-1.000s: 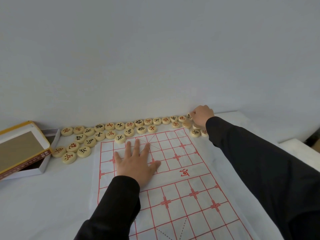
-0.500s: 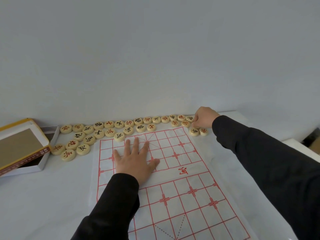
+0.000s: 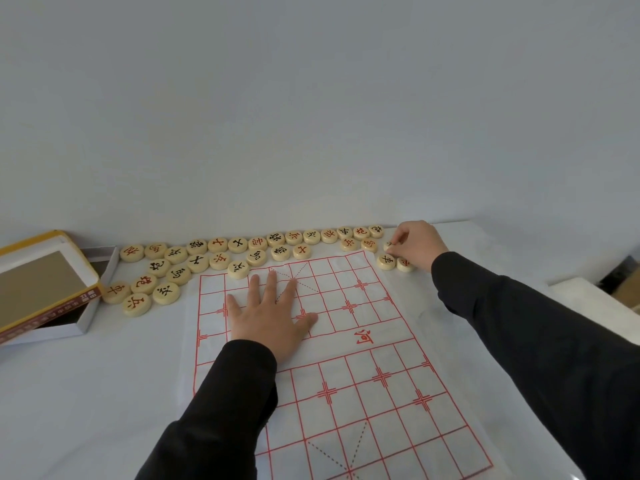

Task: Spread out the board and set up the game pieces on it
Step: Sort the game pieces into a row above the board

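A thin white board sheet (image 3: 367,386) with a red grid lies flat on the white table. My left hand (image 3: 273,317) rests flat on its far left part, fingers spread. Several round cream game pieces (image 3: 239,244) with red or black characters lie in rows along the wall beyond the sheet's far edge. My right hand (image 3: 417,244) is at the far right end of those rows, fingers pinched around one piece (image 3: 389,244). Two more pieces (image 3: 386,261) lie just in front of that hand.
An open white box (image 3: 86,323) with its yellow-edged lid (image 3: 41,282) stands at the left, close to the leftmost pieces. A plain wall runs right behind the pieces. The table's right edge (image 3: 588,299) lies past my right arm.
My right hand has slid to the right and a little toward me, off the row's end, and now pinches a single piece. My left hand has stayed flat on the sheet.
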The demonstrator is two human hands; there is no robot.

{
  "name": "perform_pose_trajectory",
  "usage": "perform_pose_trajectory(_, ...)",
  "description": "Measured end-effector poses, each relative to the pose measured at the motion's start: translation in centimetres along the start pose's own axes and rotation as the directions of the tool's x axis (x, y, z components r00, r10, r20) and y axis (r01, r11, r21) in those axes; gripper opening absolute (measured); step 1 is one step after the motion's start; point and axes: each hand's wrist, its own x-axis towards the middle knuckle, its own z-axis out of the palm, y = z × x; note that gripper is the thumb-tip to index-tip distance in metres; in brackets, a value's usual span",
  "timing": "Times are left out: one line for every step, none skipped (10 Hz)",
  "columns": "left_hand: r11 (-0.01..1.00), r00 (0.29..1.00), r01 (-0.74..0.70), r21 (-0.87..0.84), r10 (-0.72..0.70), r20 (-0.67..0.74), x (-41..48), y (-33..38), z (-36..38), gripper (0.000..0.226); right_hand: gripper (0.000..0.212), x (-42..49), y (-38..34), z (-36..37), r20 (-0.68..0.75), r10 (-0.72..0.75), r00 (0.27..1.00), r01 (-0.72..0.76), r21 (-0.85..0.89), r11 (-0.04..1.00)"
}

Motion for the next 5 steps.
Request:
perform_pose_trajectory(1.000, 1.000, 0.003, -0.003, -0.003, 0.005, 0.0, 0.0, 0.0, 0.075, 0.003, -1.2, 0.8, 0.2, -0.145, 0.025, 0.989, -0.015, 0.070, 0.997)
perform_pose_trajectory(1.000, 1.000, -0.002, -0.005, 0.002, 0.005, -0.1, 0.0, 0.0, 0.075, 0.012, -2.7, 1.5, -0.1, -0.282, -0.013, 0.959, 0.033, 0.068, 0.997)
perform_pose_trajectory(1.000, 1.000, -0.003, -0.004, 0.003, 0.005, -0.1, 0.0, -0.1, 0.075, 0.020, -4.2, 2.3, 0.3, -0.189, -0.026, 0.982, 0.034, 0.040, 0.999)
perform_pose_trajectory(1.000, 1.000, -0.001, -0.004, 0.002, 0.009, -0.1, 0.1, -0.1, 0.075, 0.020, -4.7, 2.5, 1.0, -0.158, -0.017, 0.987, 0.030, 0.076, 0.997)
perform_pose_trajectory(1.000, 1.000, -0.004, -0.004, 0.005, 0.011, 0.0, 0.0, -0.1, 0.075, 0.011, -4.2, 1.6, 1.2, -0.196, -0.012, 0.980, 0.045, 0.169, 0.985)
